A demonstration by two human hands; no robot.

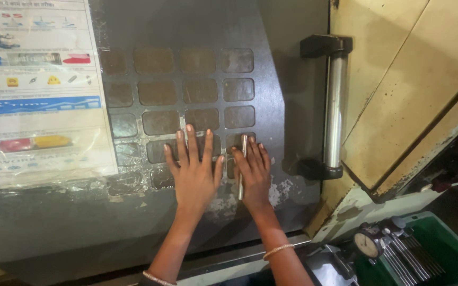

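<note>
Both hands lay flat against the dark machine door (287, 95), palms down, wrists bent back, forearms rising from the lower edge of view. The left hand (194, 169) had its fingers (190, 142) spread apart and empty over the grid of rusty square panels (160, 92). The right hand (254, 173) pressed a thin metal rod (243, 153) upright against the door, fingers together and extended around it, not curled. A chrome door handle (335, 106) stood just to the right. A dial gauge (368, 244) sat in a green tray (446, 238) below.
</note>
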